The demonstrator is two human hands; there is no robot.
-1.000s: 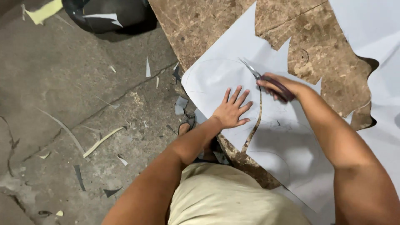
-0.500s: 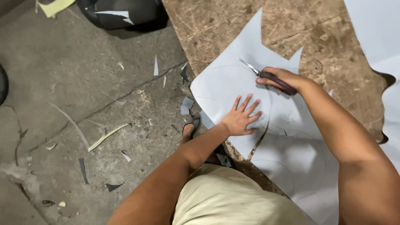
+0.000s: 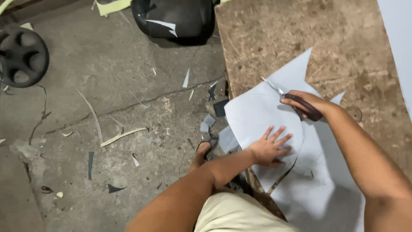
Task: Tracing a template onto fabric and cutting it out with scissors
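Grey concrete floor (image 3: 107, 99) fills the left side, cracked and strewn with thin scraps (image 3: 122, 135) of pale and dark offcuts. At the far left edge lies a black wheel-shaped part (image 3: 21, 56), and further along the top a black padded seat (image 3: 178, 19) with a pale strip across it. Just left of the desk edge, a foot in a dark sandal (image 3: 204, 150) stands on the floor among the small cut pieces.

Next comes the brown, scuffed particle-board desk (image 3: 300, 30), carrying a large light grey sheet (image 3: 257, 116) that overhangs its left edge. A curved cut runs through the sheet, from near the bottom edge up toward the blades. The left hand (image 3: 270, 148) lies flat on the sheet, fingers spread, pressing down the rounded piece on the left of the cut; it grips nothing. Up and to the right, the right hand (image 3: 307, 103) is clenched around the dark handles of a pair of scissors (image 3: 285, 96), whose blades point up-left into the sheet along a faint drawn curve. Another pale sheet (image 3: 397, 38) covers the far right corner of the desk.
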